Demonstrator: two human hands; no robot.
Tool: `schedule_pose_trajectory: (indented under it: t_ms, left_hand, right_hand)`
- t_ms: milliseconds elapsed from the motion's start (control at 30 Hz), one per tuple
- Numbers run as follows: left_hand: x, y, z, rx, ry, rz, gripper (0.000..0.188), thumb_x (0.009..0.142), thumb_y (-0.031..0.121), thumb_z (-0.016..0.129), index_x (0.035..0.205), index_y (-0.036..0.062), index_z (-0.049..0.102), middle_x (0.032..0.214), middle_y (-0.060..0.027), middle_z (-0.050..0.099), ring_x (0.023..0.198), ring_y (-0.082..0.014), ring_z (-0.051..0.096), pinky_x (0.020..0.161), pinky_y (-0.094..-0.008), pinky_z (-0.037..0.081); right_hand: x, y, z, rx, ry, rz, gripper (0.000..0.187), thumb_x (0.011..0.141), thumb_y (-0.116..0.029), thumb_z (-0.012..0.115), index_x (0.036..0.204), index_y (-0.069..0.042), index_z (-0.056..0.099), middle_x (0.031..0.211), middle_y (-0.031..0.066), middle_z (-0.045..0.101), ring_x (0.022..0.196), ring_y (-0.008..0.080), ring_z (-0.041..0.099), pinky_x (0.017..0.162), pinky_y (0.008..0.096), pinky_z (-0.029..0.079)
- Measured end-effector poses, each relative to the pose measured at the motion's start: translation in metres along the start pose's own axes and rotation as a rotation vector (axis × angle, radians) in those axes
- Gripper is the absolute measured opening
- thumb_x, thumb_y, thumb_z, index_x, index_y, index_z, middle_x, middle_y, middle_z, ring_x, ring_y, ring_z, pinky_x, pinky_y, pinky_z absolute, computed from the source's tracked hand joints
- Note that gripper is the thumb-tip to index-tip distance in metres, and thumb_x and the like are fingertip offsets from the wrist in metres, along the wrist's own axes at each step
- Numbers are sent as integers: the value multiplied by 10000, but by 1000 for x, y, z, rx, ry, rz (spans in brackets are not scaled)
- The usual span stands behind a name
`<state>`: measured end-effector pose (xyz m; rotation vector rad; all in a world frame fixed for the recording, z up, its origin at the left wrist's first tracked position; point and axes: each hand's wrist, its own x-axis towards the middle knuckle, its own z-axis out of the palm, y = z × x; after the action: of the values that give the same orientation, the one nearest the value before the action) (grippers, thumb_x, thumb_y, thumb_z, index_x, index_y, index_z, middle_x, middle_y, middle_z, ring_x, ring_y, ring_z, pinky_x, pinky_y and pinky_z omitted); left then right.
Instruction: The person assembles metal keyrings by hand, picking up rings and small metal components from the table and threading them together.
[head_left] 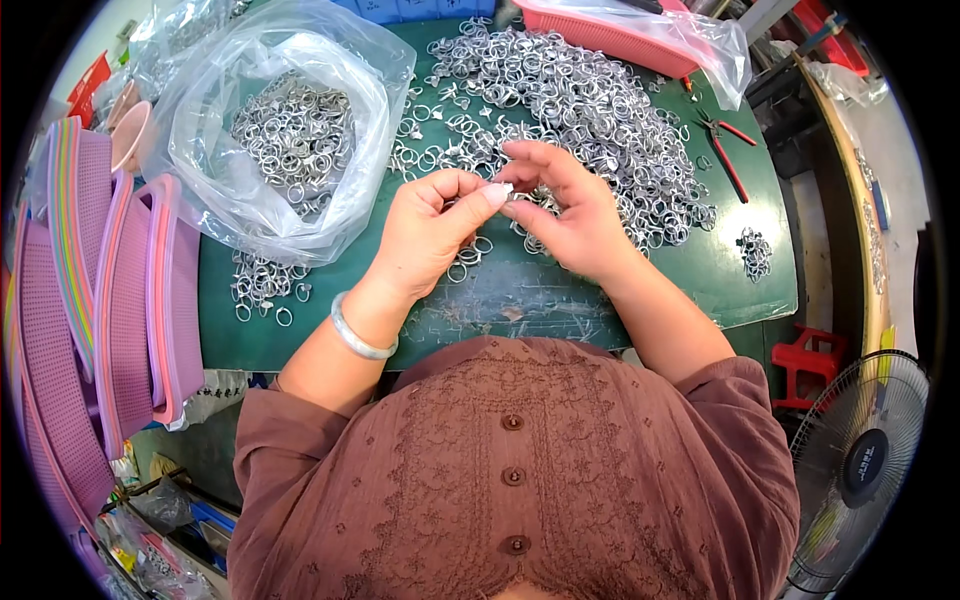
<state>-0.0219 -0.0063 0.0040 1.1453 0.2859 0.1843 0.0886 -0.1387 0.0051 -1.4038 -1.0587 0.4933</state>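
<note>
My left hand [430, 225] is closed in a pinch, thumb against the bent index finger, over the middle of the green table. Between its fingertips and those of my right hand [575, 215] is a small silver piece that looks like a ring, mostly hidden by the fingers. The right thumb and fingertips close on it from the other side. Just beyond the hands spreads a large heap of silver metal rings [590, 110]. Left of them, an open clear plastic bag [375, 75] holds many more rings [295, 140].
Red-handled pliers [730, 155] lie to the right, near a small ring pile [754, 253]. Another small pile [265, 280] sits below the bag. A pink basket [600, 38] and blue bin [410, 10] stand at the back. Purple baskets [130, 300] crowd the left; a fan [865, 465] stands right.
</note>
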Motion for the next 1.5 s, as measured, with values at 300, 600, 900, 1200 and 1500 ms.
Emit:
schedule_pose_trajectory:
  t_ms: [300, 600, 900, 1200, 1500]
  left_hand:
    - [2, -6, 3, 393, 135, 232, 122, 811, 145, 610, 785, 26, 614, 644, 39, 540, 578, -9, 424, 500, -171, 343]
    - [6, -2, -9, -120, -25, -32, 201, 890, 176, 480, 933, 17, 596, 682, 30, 504, 571, -35, 422, 488, -150, 317]
    - [9, -5, -14, -144, -45, -25, 201, 890, 189, 476, 920, 39, 607, 684, 29, 529, 562, -45, 460, 487, -163, 349]
    - [14, 7, -24, -442, 25, 8, 270, 853, 168, 433, 993, -36, 542, 795, -80, 562, 681, -154, 532, 553, -251, 433]
    - [13, 2, -24, -300, 102, -1, 169, 850, 112, 467, 902, 3, 585, 746, -40, 548, 627, -108, 505, 502, -219, 404]
  right_hand:
    - [2, 0, 3, -585, 58, -442, 485, 644, 12, 644, 1101, -25, 484, 852, 109, 545, 754, 278, 518, 649, 349, 429]
    - [1, 1, -1, -499, 103, -359, 517, 654, 11, 646, 1135, -58, 470, 862, 89, 562, 789, 258, 534, 692, 338, 429]
    - [0, 2, -1, -516, 118, -354, 457, 664, 6, 634, 1096, -52, 495, 864, 96, 563, 799, 280, 533, 700, 356, 431]
    - [0, 7, 7, -725, -178, -408, 113, 685, -84, 623, 796, -71, 608, 841, 50, 532, 850, 236, 479, 770, 344, 374]
    - [-3, 9, 16, -956, -272, -403, 120, 676, -128, 542, 751, -109, 633, 806, 22, 495, 874, 205, 454, 809, 358, 331]
